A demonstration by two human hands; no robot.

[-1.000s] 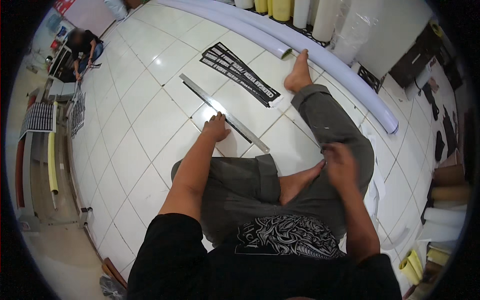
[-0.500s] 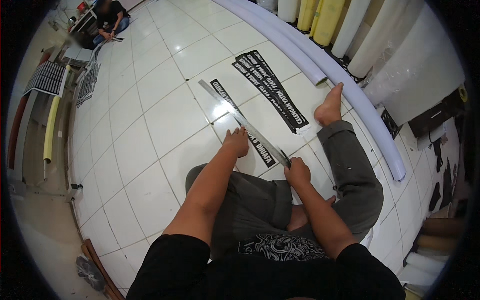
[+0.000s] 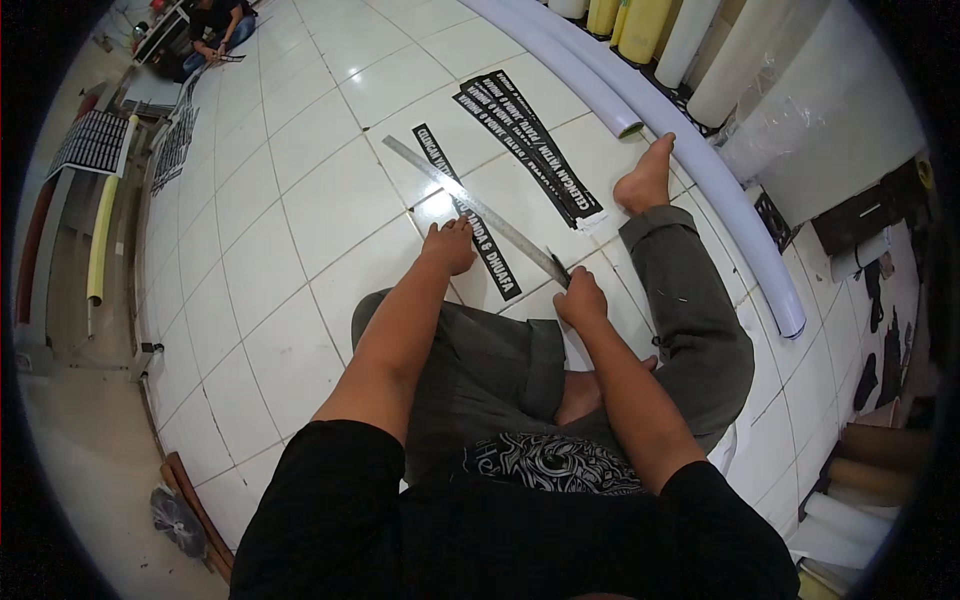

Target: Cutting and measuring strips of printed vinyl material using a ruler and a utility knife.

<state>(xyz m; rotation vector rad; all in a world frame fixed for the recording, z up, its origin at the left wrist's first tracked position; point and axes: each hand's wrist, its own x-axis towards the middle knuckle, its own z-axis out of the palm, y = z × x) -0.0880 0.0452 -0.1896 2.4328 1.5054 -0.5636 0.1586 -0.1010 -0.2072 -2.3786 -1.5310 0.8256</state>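
Observation:
A long black strip with white lettering (image 3: 490,262) lies on the tiled floor in front of my folded leg. My left hand (image 3: 450,248) has its fingers bent onto the strip's left edge near its middle. Crossing over the strip at a slant is a metal ruler (image 3: 500,225); its near end reaches my right hand (image 3: 582,297). The right fingers are closed round that end together with a dark slim tool (image 3: 556,262), whose kind I cannot make out. Beyond, an overlapping stack of similar black strips (image 3: 530,150) lies near my bare foot.
Long pale rolls (image 3: 690,185) curve along the right side, with upright rolls (image 3: 648,30) behind them. At the far left another person (image 3: 215,30) sits on the floor with a dark strip. A yellow roll (image 3: 102,240) and a sheet-covered rack (image 3: 95,140) stand left.
The view has shifted, so the floor appears higher. The near part of the strip has moved a little left with my left hand, away from the ruler's near end. My right hand keeps its hold.

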